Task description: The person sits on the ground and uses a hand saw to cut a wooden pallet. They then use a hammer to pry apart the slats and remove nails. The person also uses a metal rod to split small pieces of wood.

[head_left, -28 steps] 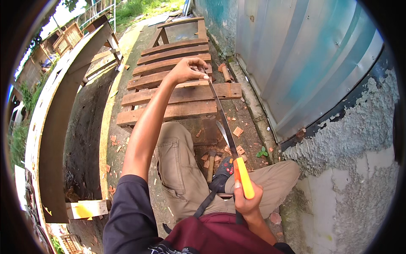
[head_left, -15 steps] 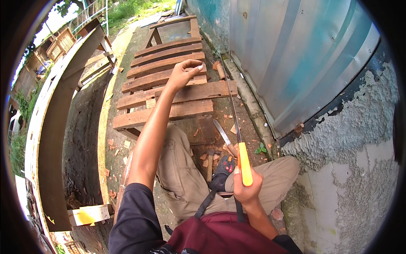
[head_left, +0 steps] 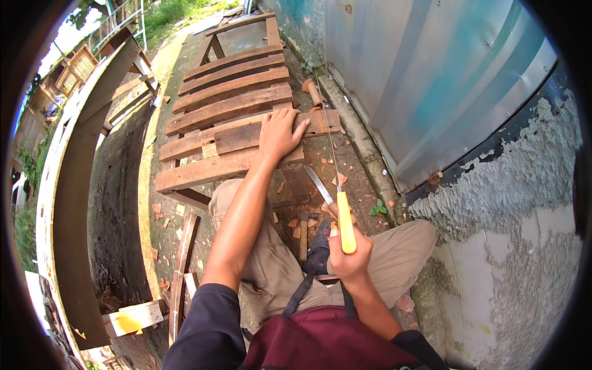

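A yellow-handled saw (head_left: 346, 225) is in my right hand (head_left: 351, 256), its fingers closed round the grip. The thin blade points away from me, seen nearly edge-on. It crosses the jutting right end of a brown wooden board (head_left: 317, 123); whether the two touch, I cannot tell. That board lies across a slatted wooden frame (head_left: 231, 97). On top of the board my left hand (head_left: 282, 132) rests flat, fingers stretched forward and thumb out to the right. A knife (head_left: 317, 184) and a hammer (head_left: 303, 237) lie on the ground, near my shod foot (head_left: 319, 246).
A corrugated metal sheet (head_left: 425, 80) and a rough plastered wall (head_left: 512, 197) stand close on my right. Wood chips are scattered on the ground. Along the left runs a long wooden structure (head_left: 77, 203). A narrow wood strip (head_left: 182, 277) lies left of my leg.
My left hand has come down from above the slats onto the board, its fingers straightening. My right hand and the saw have shifted slightly left and nearer me.
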The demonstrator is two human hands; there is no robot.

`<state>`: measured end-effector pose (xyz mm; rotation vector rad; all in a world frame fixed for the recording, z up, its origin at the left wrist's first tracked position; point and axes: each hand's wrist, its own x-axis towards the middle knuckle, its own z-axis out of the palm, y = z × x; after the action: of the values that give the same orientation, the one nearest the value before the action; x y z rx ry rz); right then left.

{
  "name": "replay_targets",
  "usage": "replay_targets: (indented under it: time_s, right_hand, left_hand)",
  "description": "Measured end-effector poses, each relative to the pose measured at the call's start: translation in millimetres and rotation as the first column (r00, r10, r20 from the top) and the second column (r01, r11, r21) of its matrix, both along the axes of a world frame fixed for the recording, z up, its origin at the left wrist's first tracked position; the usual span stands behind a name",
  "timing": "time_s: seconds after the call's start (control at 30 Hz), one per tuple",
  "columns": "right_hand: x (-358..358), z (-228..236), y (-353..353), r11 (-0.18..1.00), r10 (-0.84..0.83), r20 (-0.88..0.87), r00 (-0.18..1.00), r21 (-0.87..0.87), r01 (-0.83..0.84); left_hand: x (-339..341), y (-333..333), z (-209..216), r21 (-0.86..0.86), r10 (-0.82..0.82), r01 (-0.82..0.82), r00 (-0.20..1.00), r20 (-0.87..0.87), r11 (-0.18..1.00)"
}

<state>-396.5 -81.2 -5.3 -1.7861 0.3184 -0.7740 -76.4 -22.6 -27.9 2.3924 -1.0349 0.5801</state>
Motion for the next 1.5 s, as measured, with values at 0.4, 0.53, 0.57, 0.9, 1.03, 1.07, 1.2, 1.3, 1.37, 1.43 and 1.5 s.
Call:
replay_targets:
  time_s: [0.4, 0.53, 0.57, 0.9, 1.03, 1.07, 1.2, 1.3, 1.37, 1.43, 1.5]
  right_hand:
    - [12.9, -21.9, 0.0, 0.998, 0.023, 0.012, 1.0, 0.061, -0.024]
    - [10.4, -48.0, -4.4, 0.999, 0.045, 0.007, 0.999, 0.014, -0.045]
    - [10.2, -53.0, -4.7, 0.997, 0.06, -0.013, 0.998, 0.046, -0.06]
    - [11.8, -82.1, -15.9, 0.999, 0.01, -0.057, 0.998, -0.033, -0.012]
    - [59.0, -64.3, -25.7, 0.997, -0.035, 0.0, 0.999, -0.07, 0.035]
    - [78.6, -54.9, -32.9, 0.996, -0.049, 0.001, 0.999, -0.077, 0.049]
    - [124.9, -45.8, -40.3, 0.992, -0.023, 0.064, 0.998, -0.126, 0.031]
    - [101.3, -69.9, -32.4, 0.977, 0.019, 0.068, 0.997, -0.212, -0.004]
    - [52.9, -83.4, -19.6, 0.981, 0.041, 0.02, 0.999, -0.19, -0.036]
    - [7.8, -90.0, -10.8, 0.986, 0.049, -0.047, 0.998, -0.155, -0.056]
    - [-4.2, -79.5, -11.8, 0.992, 0.058, -0.083, 0.995, -0.104, -0.066]
  left_hand:
    - [-6.7, -13.7, -24.0, 0.001, 0.146, -0.149, 0.968, 0.204, 0.989]
    - [-13.6, -16.8, -18.7, 0.008, 0.136, -0.139, 0.977, 0.165, 0.99]
    - [-13.6, -16.3, -15.6, 0.021, 0.142, -0.145, 0.983, 0.119, 0.989]
    - [-3.3, -45.4, 0.5, -0.037, 0.399, -0.401, 0.916, -0.046, 0.915]
    - [0.0, -46.5, -7.8, -0.067, 0.377, -0.379, 0.925, -0.041, 0.923]
    - [-0.4, -50.1, -7.4, -0.063, 0.388, -0.39, 0.921, -0.043, 0.918]
    - [0.9, -50.4, -2.9, -0.079, 0.423, -0.424, 0.906, -0.029, 0.902]
    - [1.8, -48.2, -5.9, -0.077, 0.425, -0.427, 0.904, -0.043, 0.901]
    - [0.6, -50.2, -5.3, -0.078, 0.413, -0.416, 0.909, -0.055, 0.906]
    - [-1.2, -47.4, -5.5, -0.082, 0.397, -0.4, 0.916, -0.056, 0.913]
    - [0.4, -44.8, -7.0, -0.082, 0.405, -0.409, 0.912, -0.06, 0.909]
